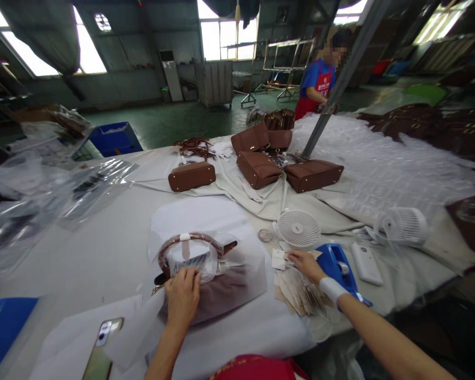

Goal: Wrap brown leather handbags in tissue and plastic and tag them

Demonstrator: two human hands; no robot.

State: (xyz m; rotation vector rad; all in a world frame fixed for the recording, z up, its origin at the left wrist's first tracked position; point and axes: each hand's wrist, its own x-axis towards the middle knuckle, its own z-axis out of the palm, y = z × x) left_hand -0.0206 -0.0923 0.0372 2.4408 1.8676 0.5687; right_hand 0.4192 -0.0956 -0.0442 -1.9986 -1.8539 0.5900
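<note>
A brown handbag (221, 293) lies on white paper in front of me, partly covered by thin translucent wrapping, its handle (193, 237) arched at the top. My left hand (184, 295) rests at the bag's upper edge near the handle, fingers bent and pressed together over clear plastic; what they grip is hidden. To the right, my right hand (305, 264) pinches a small cream tag (279, 258) at its edge. Below that hand a fanned pile of beige tags (301, 293) lies beside a blue holder (338, 269).
A white fan (298, 228), a white device (367, 264) and a phone (104, 348) lie on the table (114, 237). Several brown bags (257, 169) stand behind. A metal post (336, 89) rises at the back right, near a person in a red apron (319, 87).
</note>
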